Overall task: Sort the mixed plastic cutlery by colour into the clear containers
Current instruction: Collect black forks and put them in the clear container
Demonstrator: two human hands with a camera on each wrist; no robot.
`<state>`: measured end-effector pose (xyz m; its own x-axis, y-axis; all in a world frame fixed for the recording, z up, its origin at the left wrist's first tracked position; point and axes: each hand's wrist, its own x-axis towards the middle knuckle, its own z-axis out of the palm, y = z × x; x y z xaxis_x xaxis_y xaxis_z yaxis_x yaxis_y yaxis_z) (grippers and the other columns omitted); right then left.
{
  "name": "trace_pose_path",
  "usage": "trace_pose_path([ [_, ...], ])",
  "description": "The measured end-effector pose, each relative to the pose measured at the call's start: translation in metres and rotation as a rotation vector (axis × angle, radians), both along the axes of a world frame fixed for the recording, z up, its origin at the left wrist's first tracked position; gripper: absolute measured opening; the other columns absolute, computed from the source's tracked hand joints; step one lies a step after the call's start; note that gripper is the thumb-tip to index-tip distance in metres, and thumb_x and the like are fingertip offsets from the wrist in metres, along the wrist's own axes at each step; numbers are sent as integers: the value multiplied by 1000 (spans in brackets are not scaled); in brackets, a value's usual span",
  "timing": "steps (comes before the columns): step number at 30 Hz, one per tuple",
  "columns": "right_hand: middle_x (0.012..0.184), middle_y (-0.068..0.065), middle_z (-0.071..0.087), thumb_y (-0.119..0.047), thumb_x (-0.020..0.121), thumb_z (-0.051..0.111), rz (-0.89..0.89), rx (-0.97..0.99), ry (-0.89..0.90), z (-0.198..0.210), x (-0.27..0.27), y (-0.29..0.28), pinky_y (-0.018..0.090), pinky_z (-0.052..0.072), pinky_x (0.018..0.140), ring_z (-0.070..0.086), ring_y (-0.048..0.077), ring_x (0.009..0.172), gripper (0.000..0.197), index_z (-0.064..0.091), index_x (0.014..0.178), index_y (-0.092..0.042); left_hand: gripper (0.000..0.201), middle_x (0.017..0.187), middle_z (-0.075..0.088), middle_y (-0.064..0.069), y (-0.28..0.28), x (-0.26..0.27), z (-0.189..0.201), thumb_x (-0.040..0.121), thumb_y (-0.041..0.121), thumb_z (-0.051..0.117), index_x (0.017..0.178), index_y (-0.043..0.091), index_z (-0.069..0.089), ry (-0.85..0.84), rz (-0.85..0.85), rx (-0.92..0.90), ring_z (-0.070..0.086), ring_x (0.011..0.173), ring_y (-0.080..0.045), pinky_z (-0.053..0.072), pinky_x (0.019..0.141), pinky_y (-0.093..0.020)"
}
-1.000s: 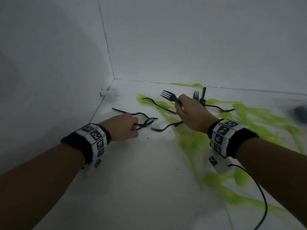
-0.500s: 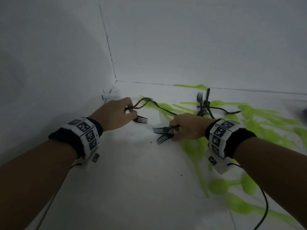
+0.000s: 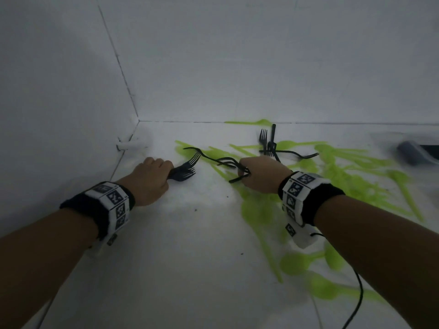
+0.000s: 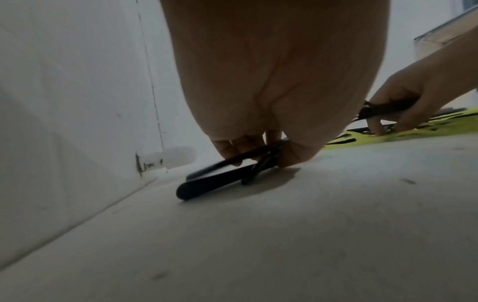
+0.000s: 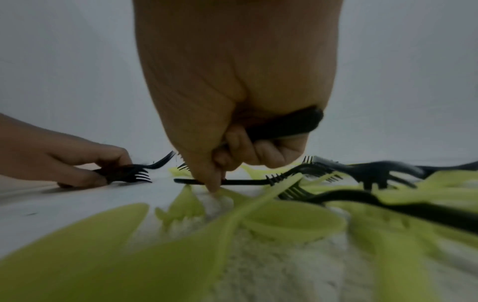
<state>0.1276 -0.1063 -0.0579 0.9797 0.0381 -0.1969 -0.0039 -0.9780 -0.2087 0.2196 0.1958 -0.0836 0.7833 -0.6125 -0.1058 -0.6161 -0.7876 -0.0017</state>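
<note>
I am gripping a bunch of black forks point(image 3: 184, 171) in my left hand point(image 3: 149, 180), fingers curled round the handles, tines pointing right, low on the white surface point(image 3: 190, 257). My right hand point(image 3: 261, 174) is clutching more black forks point(image 3: 225, 161), one fingertip pressing another down beside the green cutlery point(image 3: 356, 181) spread across the right.

The light was dim and grey, with soft shadows. Wide-angle bending curved the edges. The green cutlery point(image 5: 232, 235) nearest the right wrist camera was blurred, out of focus.
</note>
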Motion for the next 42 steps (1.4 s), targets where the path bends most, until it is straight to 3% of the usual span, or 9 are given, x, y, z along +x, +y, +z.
trace_pose_path([
  [6,75,0,60,-35,105,46,-24,145,-328,9,-5,1,37,49,58,61,28,68,17,52,102,-19,8,93,45,-10,-21,-3,12,103,17,43,98,13,38,51,76,-337,49,78,-31,38,65,-41],
  [9,76,-2,69,-34,100,47,-176,433,-467,27,-9,0,35,52,59,63,17,63,16,58,97,-23,12,82,54,-12,-53,-7,32,104,20,43,103,9,38,116,171,-577,53,65,-31,38,55,-40],
  [12,82,-3,72,-43,98,51,-324,587,-490,35,-12,-7,33,53,67,65,10,71,22,57,92,-22,21,87,61,-8,-91,-6,42,100,26,54,110,10,45,254,273,-638,59,77,-28,44,66,-38],
  [18,97,-2,74,-25,103,44,-451,441,-322,21,-27,-47,47,56,79,67,25,83,20,43,123,-22,45,112,63,-12,-144,8,25,95,43,60,122,9,50,289,328,-365,56,93,-30,41,74,-33],
  [21,108,7,69,-18,103,44,-432,278,-185,20,-37,-74,44,55,81,63,28,91,15,51,115,-13,47,114,61,-13,-153,10,19,98,45,56,124,6,48,241,307,-243,54,92,-29,41,73,-34],
  [25,89,7,57,-13,100,41,-360,168,-167,20,-42,-95,37,40,60,56,30,78,5,41,105,-15,43,116,62,-17,-161,5,15,101,40,55,122,4,48,196,340,-242,54,92,-31,40,74,-35],
  [34,99,-6,63,-16,90,57,-50,-116,172,29,-28,-120,32,52,72,62,20,88,32,68,111,-37,36,109,60,-13,-162,-6,15,98,35,57,120,8,48,167,390,-204,53,91,-31,42,75,-34],
  [39,84,-11,53,-29,95,64,1,-99,74,22,-23,-136,33,46,71,61,22,91,4,68,94,-30,31,98,59,-11,-164,-15,13,99,25,56,123,7,45,189,376,-257,55,85,-30,41,69,-35],
  [42,96,-2,45,-46,100,58,-26,-75,-74,16,-21,-139,35,46,71,56,24,85,23,70,107,-28,37,97,60,-13,-166,-21,12,96,20,59,124,6,39,182,418,-304,59,82,-32,43,64,-36],
])
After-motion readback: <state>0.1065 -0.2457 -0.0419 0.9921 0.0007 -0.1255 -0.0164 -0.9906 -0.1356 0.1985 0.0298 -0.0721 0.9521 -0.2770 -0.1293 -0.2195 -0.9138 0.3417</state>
